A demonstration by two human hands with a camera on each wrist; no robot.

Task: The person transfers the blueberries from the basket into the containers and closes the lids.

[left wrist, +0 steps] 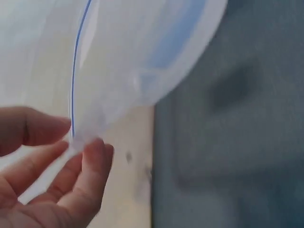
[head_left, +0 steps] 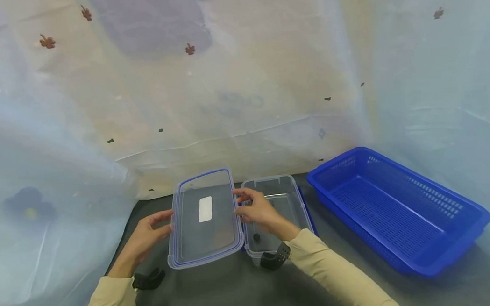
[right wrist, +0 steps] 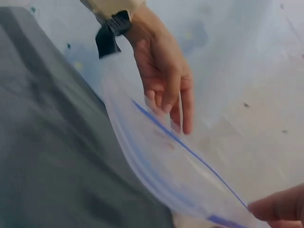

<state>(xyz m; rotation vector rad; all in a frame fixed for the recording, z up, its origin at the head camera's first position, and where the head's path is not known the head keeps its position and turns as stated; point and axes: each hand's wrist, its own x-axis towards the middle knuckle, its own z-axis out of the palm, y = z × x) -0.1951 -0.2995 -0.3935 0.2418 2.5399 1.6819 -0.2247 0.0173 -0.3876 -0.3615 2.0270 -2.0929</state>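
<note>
Lid: clear plastic lid point(head_left: 204, 218) with a blue seal, held tilted above the near left part of the surface point(head_left: 219, 290), just beside the box.
Left hand: left hand point(head_left: 146, 234) pinches the lid's left edge between thumb and fingertips point(left wrist: 92, 156).
Right hand: right hand point(head_left: 259, 210) holds the lid's right edge, fingers curled on the rim.
Handling: the lid looks light, stiff and smooth, likely slippery; the two long edges suit the grip best.
Box: clear box point(head_left: 275, 207) stands open with a small dark object point(head_left: 256, 237) inside.
Basket: blue basket point(head_left: 400, 209) at the right edge, nothing visible in it.
</note>
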